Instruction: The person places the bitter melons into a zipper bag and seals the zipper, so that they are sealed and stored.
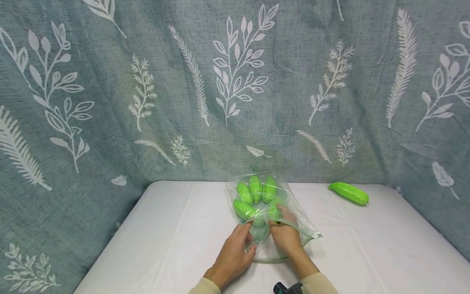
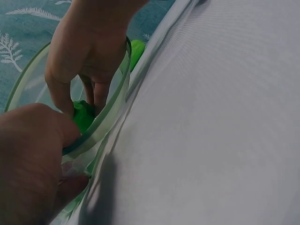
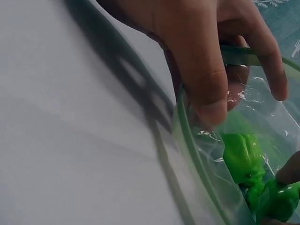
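A clear zip bag (image 1: 298, 201) with a green-edged mouth lies on the table, its opening toward me. Several green cucumber-like vegetables (image 1: 255, 188) lie inside, spread toward its far end. My left hand (image 1: 233, 253) pinches the bag's near edge between thumb and fingers; the left wrist view shows the green rim (image 2: 101, 126) at those fingers. Through the mouth reaches my right hand (image 1: 285, 233), inside the bag. Its fingers grip one green vegetable (image 2: 84, 115) by its end. That same vegetable (image 3: 280, 199) sits beside another one (image 3: 243, 157) in the right wrist view.
One more green vegetable (image 1: 349, 193) lies outside the bag, near the table's back right edge. The table (image 1: 183, 241) has a white cloth. A grey-green curtain (image 1: 235, 143) with white leaf prints hangs behind it. A black strap device (image 1: 288, 288) is at my right wrist.
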A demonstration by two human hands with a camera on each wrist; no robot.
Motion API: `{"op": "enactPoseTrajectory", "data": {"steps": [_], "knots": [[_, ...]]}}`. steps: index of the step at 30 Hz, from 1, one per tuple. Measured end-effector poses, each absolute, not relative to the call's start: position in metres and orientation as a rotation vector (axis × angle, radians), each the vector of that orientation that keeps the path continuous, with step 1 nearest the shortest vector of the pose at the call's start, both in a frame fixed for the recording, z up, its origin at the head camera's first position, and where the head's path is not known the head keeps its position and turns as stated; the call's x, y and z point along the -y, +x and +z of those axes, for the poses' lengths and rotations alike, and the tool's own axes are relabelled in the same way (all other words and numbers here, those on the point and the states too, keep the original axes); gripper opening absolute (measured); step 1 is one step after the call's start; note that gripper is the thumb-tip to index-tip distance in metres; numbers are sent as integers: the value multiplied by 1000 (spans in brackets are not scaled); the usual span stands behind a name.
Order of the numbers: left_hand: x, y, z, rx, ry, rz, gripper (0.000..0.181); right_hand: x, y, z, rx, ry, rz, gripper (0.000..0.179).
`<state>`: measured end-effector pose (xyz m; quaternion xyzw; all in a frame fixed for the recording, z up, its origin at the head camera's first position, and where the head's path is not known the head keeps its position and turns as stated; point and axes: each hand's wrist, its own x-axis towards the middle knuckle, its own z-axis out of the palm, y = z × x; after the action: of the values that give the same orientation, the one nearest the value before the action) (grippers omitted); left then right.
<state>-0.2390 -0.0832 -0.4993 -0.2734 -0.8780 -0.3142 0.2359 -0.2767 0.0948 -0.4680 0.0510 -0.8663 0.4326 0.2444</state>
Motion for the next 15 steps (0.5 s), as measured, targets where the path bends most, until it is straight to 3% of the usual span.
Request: {"op": "enactPoseTrajectory", "data": {"steps": [15], "knots": [[84,-239,-498,2420,-739,-873,65,-96,-291,-461,2504,13,1187,61]]}}
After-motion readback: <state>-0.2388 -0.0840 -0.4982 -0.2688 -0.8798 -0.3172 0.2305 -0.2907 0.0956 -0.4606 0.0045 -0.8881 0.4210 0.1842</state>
